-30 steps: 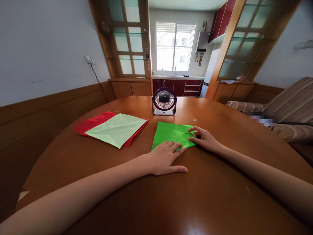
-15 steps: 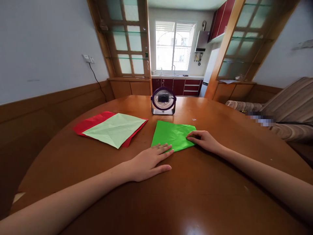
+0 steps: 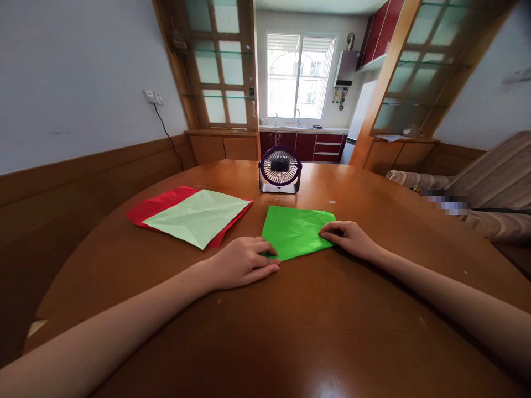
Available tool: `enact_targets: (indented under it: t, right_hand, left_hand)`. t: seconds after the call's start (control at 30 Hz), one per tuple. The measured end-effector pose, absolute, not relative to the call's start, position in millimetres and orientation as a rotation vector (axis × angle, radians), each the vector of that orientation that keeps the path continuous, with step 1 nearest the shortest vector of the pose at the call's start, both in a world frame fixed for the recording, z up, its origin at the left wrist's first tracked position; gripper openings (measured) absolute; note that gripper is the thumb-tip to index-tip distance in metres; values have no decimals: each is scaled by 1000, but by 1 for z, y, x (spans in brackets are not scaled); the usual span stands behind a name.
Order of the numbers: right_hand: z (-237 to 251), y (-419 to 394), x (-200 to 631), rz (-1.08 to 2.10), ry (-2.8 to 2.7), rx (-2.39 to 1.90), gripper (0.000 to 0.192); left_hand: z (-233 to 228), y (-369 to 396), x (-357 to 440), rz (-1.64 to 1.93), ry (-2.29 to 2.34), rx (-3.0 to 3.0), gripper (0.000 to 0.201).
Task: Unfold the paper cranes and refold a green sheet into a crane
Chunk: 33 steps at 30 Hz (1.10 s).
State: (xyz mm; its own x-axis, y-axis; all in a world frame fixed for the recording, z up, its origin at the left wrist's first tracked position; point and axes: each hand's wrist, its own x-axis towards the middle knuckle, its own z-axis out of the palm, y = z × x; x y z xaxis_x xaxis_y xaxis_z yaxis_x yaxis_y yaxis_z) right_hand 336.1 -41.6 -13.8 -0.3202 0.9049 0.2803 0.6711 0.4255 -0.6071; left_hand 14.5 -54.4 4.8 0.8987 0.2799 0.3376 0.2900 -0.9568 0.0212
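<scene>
A bright green sheet of paper (image 3: pixel 296 235) lies on the table, with creases near its middle and right part. My right hand (image 3: pixel 348 237) rests at its right edge, thumb and fingertips closed together on the paper. At the near left corner is my left hand (image 3: pixel 246 262), fingers bent and thumb close below them, gripping the corner. The paper's left corner is partly hidden under those fingers. To the left, a creased pale green sheet (image 3: pixel 199 215) lies on top of red paper (image 3: pixel 161 204).
A small dark purple desk fan (image 3: pixel 280 168) stands on the round wooden table (image 3: pixel 290 326) beyond the green paper. A tiny red scrap (image 3: pixel 219 301) lies near my left forearm. At the right is a striped sofa (image 3: pixel 498 182).
My left hand has drawn back to the left, from lying flat with spread fingers on the near edge to curled fingers at the corner. My right hand stays at the right edge.
</scene>
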Motion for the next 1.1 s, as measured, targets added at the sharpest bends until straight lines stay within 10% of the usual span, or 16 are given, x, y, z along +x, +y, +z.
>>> enact_targets:
  t: [1.1]
  right_hand:
    - [-19,-39,338,472,-2114,-1312,30]
  left_hand:
    - [-6,-34,17,-1019,-1261,-3433,25]
